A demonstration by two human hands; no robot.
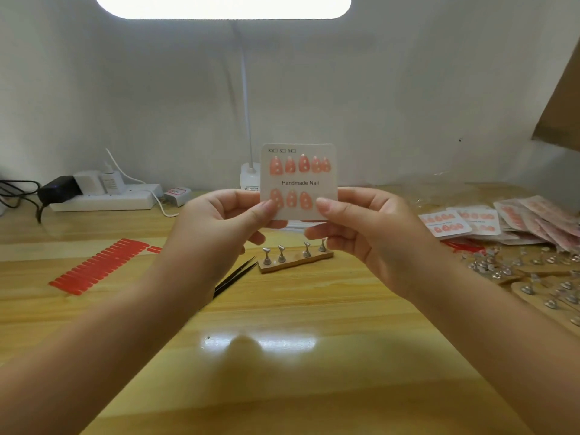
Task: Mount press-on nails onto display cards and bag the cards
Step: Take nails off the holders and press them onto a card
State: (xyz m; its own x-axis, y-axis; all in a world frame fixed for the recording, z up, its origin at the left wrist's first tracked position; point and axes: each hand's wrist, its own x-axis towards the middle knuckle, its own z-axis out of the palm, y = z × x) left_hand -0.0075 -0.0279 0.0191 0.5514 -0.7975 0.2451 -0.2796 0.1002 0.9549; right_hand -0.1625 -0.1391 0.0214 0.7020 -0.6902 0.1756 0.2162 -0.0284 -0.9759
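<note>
I hold a white display card [298, 180] printed "Handmade Nail" upright in front of me. Pink press-on nails [299, 164] with white dots fill its top row, and three show in the bottom row. My left hand [226, 221] pinches the card's lower left corner, thumb on the front. The lower right corner is pinched by my right hand [361, 224], whose thumb hides the right end of the bottom row. Below the card a wooden nail stand [295, 260] with bare metal pegs lies on the desk.
Black tweezers [235, 276] lie left of the stand; a strip of red adhesive tabs [100, 265] lies further left. Finished cards [447, 222] and bagged cards [539, 221] are piled at right, loose metal pegs [514, 268] in front. A power strip [103, 199] and lamp base [249, 177] stand behind.
</note>
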